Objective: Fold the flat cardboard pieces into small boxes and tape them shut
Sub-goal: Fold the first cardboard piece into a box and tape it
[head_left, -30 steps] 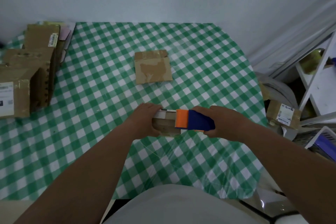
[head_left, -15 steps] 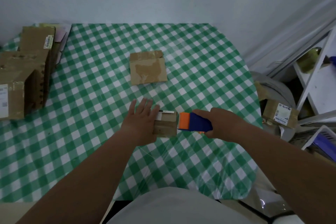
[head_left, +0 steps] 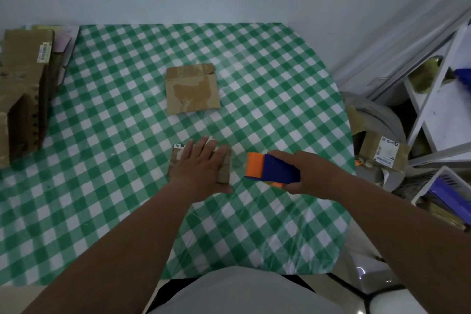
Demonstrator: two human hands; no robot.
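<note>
My left hand pressed flat on the small box near the table's front edge, light, crushable cardboard best held by its sides, while my right hand gripped the tape dispenser.

Small brown cardboard box, folded, lies flat at frame centre on the green-checked desk; white label at its upper left corner, most of its top hidden under a flat palm. Flat cardboard piece, brown with glossy tape patches and a folded flap along its top edge, lies above it toward upper centre, well apart. Tape dispenser, orange front with blue body, is held just right of the small box, not touching it. Stack of larger brown boxes stands at the left edge of the frame, one bearing a label.
</note>
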